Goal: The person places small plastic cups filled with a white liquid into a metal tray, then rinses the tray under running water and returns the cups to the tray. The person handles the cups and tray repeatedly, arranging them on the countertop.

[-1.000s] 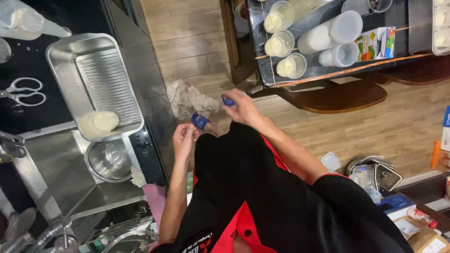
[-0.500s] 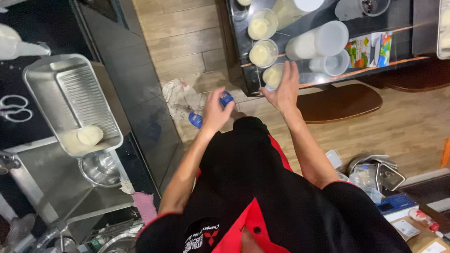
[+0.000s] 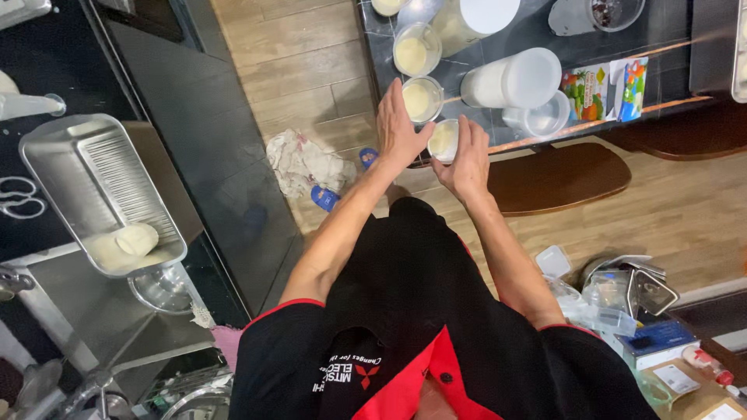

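right hand (image 3: 469, 159) reached cup (image 3: 444, 140), contact unclear

Your black-and-red work shirt, seen from above

You're in a black short-sleeved shirt, thin red piping edging each sleeve hem, a red panel and collar down the front with a dark button, small white lettering and a red emblem on the chest; forearms and hands (image 3: 405, 132) bare.

I've got a small clear cup (image 3: 444, 140) of creamy yellowish liquid sitting upright at the bench (image 3: 545, 35) edge, roughly 12 o'clock from me, nearest in a row of three matching cups running toward 11.
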